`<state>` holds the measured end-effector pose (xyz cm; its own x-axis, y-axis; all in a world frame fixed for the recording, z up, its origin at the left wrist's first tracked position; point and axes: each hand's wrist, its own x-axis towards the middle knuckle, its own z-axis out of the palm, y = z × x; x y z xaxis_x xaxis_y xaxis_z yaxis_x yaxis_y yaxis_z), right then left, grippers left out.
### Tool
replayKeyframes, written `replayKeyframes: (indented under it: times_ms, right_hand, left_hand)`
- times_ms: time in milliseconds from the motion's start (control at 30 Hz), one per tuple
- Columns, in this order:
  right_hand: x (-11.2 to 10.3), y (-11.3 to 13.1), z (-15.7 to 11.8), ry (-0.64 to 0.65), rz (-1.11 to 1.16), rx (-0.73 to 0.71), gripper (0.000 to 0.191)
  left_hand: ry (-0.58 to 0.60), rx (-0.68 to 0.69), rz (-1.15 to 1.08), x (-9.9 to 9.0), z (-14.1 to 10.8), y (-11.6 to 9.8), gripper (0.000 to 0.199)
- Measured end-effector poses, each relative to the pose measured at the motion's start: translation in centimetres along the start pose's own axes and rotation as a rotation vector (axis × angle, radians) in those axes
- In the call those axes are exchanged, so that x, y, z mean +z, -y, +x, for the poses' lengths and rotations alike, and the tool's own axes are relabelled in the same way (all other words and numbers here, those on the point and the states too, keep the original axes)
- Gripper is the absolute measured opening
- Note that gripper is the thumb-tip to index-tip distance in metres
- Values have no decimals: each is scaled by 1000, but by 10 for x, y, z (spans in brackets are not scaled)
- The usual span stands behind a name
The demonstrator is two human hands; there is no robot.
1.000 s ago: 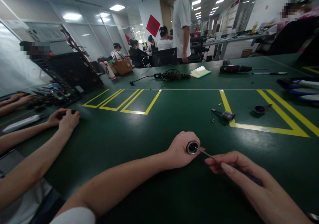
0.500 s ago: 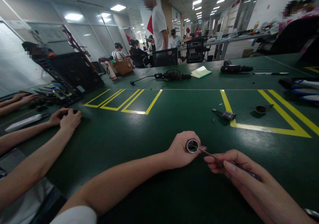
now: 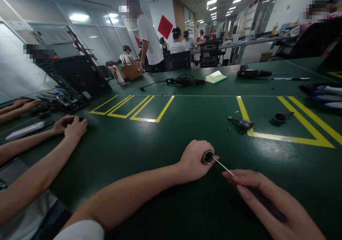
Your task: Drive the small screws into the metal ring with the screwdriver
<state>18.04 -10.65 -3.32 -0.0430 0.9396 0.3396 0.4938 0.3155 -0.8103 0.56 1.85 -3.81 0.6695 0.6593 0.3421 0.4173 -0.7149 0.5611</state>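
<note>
My left hand (image 3: 196, 160) is wrapped round a dark cylindrical part (image 3: 207, 157), its round open end facing me. A thin metal shaft with a dark handle, a screwdriver-like tool (image 3: 223, 167), is pinched in my right hand (image 3: 267, 193). The tip of the shaft reaches the rim of the cylinder's opening. Beyond my hands, a metal part with a thin shaft (image 3: 242, 123) lies across a yellow tape line, with tiny pieces (image 3: 229, 129) beside it. A hollow metal housing (image 3: 283, 116) rests farther right.
A power drill (image 3: 253, 73), a cabled device (image 3: 185, 79) and a notepad (image 3: 216, 77) lie at the back of the green table (image 3: 160, 144). Blue-handled tools (image 3: 327, 98) are at the right edge. A co-worker's hands (image 3: 71, 126) are at the left.
My right hand has drawn back down and right, and more of the shaft shows outside the cylinder. The cylinder's opening has tilted slightly. In the background, a standing person has moved left.
</note>
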Motion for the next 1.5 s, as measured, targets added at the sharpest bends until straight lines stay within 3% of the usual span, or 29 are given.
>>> replayKeyframes:
  times_ms: [133, 400, 667, 833, 1067, 1367, 1500]
  right_hand:
    - [1, 0, 1, 18, -8, -55, 20]
    - [-3, 11, 3, 16, 56, 107, 16]
    - [-2, 0, -1, 34, -59, -99, 30]
    - [-6, 5, 4, 109, -147, -175, 24]
    - [-16, 10, 11, 116, -18, 220, 23]
    - [-15, 5, 11, 96, 149, 406, 28]
    - [-11, 5, 14, 101, 365, 503, 33]
  left_hand:
    - [38, 60, 60, 0, -1, 0, 17]
    - [33, 35, 42, -1, 0, 0, 18]
    - [129, 117, 27, -2, 0, -2, 11]
    - [156, 94, 35, -4, 1, -3, 20]
    - [234, 164, -46, -10, 4, -4, 15]
    - [260, 125, -108, -10, 5, -3, 10]
    - [243, 123, -150, -10, 5, -4, 9]
